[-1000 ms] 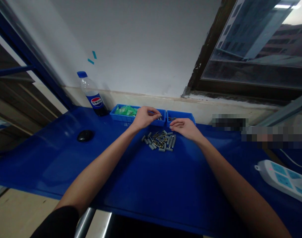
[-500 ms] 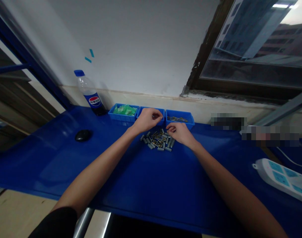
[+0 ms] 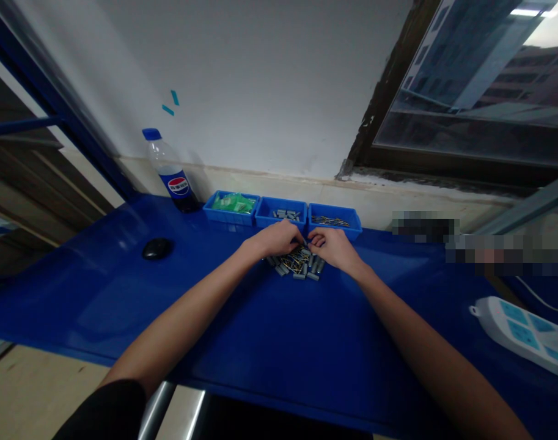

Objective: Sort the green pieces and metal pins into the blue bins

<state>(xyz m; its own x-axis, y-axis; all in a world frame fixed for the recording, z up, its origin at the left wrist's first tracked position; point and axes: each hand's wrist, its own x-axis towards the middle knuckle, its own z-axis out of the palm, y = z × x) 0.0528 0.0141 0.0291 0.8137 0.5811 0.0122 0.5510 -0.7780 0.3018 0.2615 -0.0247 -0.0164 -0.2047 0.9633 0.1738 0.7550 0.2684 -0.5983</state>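
On the table lies a mixed pile of brass-coloured screws [image 3: 293, 264] and grey plastic wall plugs [image 3: 299, 277]. My left hand [image 3: 279, 238] is over the back left of this pile, palm down, its fingertips pressed together. Close beside it, my right hand [image 3: 332, 245] is over the pile's right edge with thumb and fingers closed. The fingertips of both hands almost meet; whatever is between them is too small to make out. Just behind stand three blue bins: the middle bin [image 3: 261, 219] holds several grey plugs, the right bin [image 3: 357, 230] holds long screws, the left bin [image 3: 214, 215] green plastic bags.
A cola bottle [image 3: 175, 177] stands at the back left by the wall, with a black computer mouse [image 3: 156, 249] in front of it. At the right edge lies a white power strip [image 3: 489, 305]. The blue table [image 3: 279, 342] ends at the wall below a window.
My left hand has come down from in front of the middle bin to the pile, next to my right hand. The plugs in that bin now show. My right hand has barely moved.
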